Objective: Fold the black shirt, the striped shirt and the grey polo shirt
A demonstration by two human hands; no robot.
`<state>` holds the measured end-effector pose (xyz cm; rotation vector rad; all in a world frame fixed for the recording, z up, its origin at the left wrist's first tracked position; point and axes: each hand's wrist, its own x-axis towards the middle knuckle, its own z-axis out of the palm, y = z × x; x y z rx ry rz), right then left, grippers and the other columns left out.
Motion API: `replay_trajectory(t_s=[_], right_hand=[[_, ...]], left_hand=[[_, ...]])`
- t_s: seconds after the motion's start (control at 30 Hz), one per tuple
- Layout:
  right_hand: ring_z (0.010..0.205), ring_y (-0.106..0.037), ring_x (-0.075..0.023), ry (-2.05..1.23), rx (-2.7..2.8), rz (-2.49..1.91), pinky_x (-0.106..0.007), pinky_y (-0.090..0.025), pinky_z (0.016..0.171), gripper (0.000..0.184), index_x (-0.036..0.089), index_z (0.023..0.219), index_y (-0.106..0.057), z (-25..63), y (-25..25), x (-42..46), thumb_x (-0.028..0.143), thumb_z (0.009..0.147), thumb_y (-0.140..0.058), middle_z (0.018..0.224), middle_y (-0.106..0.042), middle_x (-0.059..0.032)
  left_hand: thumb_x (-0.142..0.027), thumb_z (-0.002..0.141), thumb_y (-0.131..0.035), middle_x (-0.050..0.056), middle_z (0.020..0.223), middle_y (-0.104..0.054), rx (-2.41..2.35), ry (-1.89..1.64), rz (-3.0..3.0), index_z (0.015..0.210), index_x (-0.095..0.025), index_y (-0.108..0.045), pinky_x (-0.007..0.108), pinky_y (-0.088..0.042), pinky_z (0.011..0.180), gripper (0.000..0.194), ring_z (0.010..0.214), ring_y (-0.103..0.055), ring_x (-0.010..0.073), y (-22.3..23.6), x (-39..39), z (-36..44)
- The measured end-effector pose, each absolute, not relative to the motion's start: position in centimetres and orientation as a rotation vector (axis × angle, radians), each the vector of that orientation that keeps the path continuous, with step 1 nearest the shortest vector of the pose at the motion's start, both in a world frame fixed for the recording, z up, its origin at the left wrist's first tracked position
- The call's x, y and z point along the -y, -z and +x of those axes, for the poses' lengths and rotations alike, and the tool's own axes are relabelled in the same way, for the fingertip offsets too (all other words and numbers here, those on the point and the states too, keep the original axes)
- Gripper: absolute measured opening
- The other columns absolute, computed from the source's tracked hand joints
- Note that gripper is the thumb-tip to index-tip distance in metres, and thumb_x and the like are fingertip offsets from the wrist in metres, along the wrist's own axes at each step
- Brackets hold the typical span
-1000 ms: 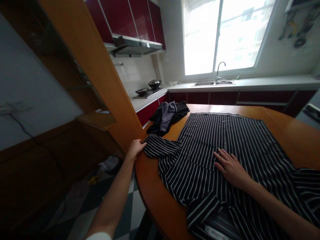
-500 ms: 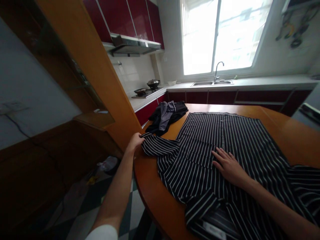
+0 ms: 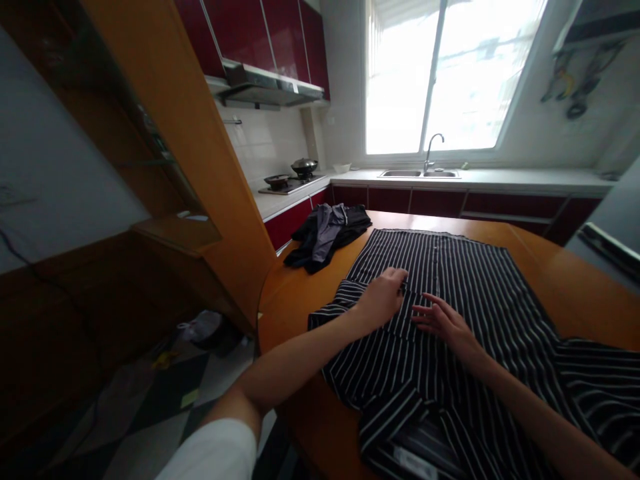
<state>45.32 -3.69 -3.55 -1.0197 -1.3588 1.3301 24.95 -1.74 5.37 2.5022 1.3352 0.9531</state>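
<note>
A black shirt with white stripes lies spread on the wooden table, its collar towards me and its hem at the far side. My left hand is closed on the end of the left-side sleeve, which is folded inward over the shirt body; the fingertips are partly hidden. Just right of it, my right hand hovers over or lightly touches the shirt's middle, fingers apart and holding nothing. The other sleeve stretches out to the right.
A pile of dark and grey clothes rests at the table's far left. Behind are a stove with pans, a sink and a counter. A wooden cabinet stands left, with a bag on the floor.
My left hand has carried the sleeve end from beyond the table's left edge inward onto the shirt body. The right hand's fingers have lifted slightly from the cloth.
</note>
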Motion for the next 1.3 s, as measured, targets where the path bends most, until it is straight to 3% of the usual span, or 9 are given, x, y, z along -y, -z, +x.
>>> replay_trajectory(t_s=[0.17,0.3,0.47,0.57,0.67,0.83,0.97,1.17,1.3], right_hand=[[0.095,-0.073,-0.027,-1.27,1.353,-1.105,-0.044,-0.062,0.083,0.067,0.022,0.138,-0.055,45.6,4.3,3.1,0.068,0.089,-0.053,0.11,-0.073,-0.0124],[0.098,-0.071,-0.0267,-1.184,1.423,-1.138,-0.041,-0.062,0.081,0.063,0.021,0.126,-0.065,45.7,4.3,2.9,0.069,0.086,-0.056,0.113,-0.073,-0.0106],[0.106,-0.069,-0.0298,-1.252,1.396,-1.141,-0.045,-0.057,0.093,0.065,0.019,0.109,-0.076,46.2,3.7,2.9,0.075,0.086,-0.051,0.113,-0.074,-0.0129],[0.104,-0.07,-0.0304,-1.294,1.393,-1.178,-0.049,-0.053,0.099,0.069,0.017,0.101,-0.078,46.2,3.6,2.9,0.078,0.085,-0.048,0.106,-0.076,-0.0136],[0.101,-0.071,-0.0306,-1.298,1.381,-1.209,-0.05,-0.055,0.096,0.069,0.017,0.103,-0.078,46.0,3.4,3.2,0.077,0.085,-0.05,0.103,-0.077,-0.0137],[0.115,-0.066,-0.0297,-1.051,1.415,-1.161,-0.045,-0.055,0.095,0.058,0.019,0.118,-0.073,45.9,2.3,4.2,0.066,0.091,-0.052,0.121,-0.072,-0.0114],[0.115,-0.065,-0.0289,-0.918,1.422,-1.155,-0.045,-0.056,0.094,0.053,0.02,0.127,-0.067,46.1,1.5,4.6,0.058,0.093,-0.053,0.129,-0.068,-0.0102],[0.092,-0.071,-0.0273,-0.899,1.373,-1.299,-0.044,-0.06,0.082,0.06,0.014,0.13,-0.066,46.3,2.1,3.9,0.056,0.087,-0.06,0.111,-0.075,-0.0117],[0.097,-0.071,-0.0301,-0.895,1.34,-1.396,-0.048,-0.058,0.088,0.06,0.012,0.126,-0.068,46.5,2.8,3.5,0.052,0.081,-0.068,0.109,-0.075,-0.0131]], left_hand=[[-0.002,0.085,-0.053,0.008,0.112,-0.053,-1.185,-0.714,2.512,0.115,-0.018,-0.053,0.035,-0.055,0.09,0.034,0.097,-0.062,0.0194,-0.8,3.9,27.9],[0.002,0.082,-0.052,0.009,0.127,-0.047,-1.081,-0.748,2.431,0.133,-0.021,-0.045,0.037,-0.054,0.097,0.057,0.108,-0.061,0.0206,0.6,5.1,28.0],[-0.004,0.076,-0.065,0.012,0.146,-0.038,-0.937,-0.775,2.332,0.145,-0.022,-0.038,0.039,-0.046,0.11,0.077,0.133,-0.048,0.026,0.0,6.4,28.3],[-0.013,0.081,-0.07,0.011,0.138,-0.052,-0.792,-0.601,2.376,0.131,-0.02,-0.057,0.038,-0.048,0.106,0.052,0.127,-0.055,0.0252,-1.9,5.9,27.2],[-0.019,0.091,-0.062,0.006,0.111,-0.071,-0.808,-0.474,2.349,0.119,-0.019,-0.067,0.031,-0.055,0.087,0.028,0.094,-0.069,0.0177,-4.3,2.9,24.1],[-0.015,0.091,-0.056,0.009,0.106,-0.074,-1.355,-0.804,2.239,0.114,-0.012,-0.07,0.03,-0.053,0.085,0.027,0.088,-0.068,0.0174,-5.0,-5.4,15.6],[-0.02,0.091,-0.055,0.011,0.107,-0.073,-1.362,-0.716,2.247,0.115,-0.01,-0.07,0.029,-0.052,0.083,0.03,0.088,-0.067,0.0181,-2.5,-8.7,11.5],[-0.032,0.088,-0.066,0.007,0.098,-0.069,-1.257,-0.626,2.347,0.106,-0.017,-0.075,0.028,-0.05,0.085,0.026,0.088,-0.063,0.0174,0.7,-8.8,12.1],[-0.033,0.087,-0.068,0.007,0.095,-0.064,-1.292,-0.648,2.393,0.093,-0.017,-0.075,0.034,-0.045,0.096,0.019,0.096,-0.061,0.0205,1.8,-9.2,12.4]])
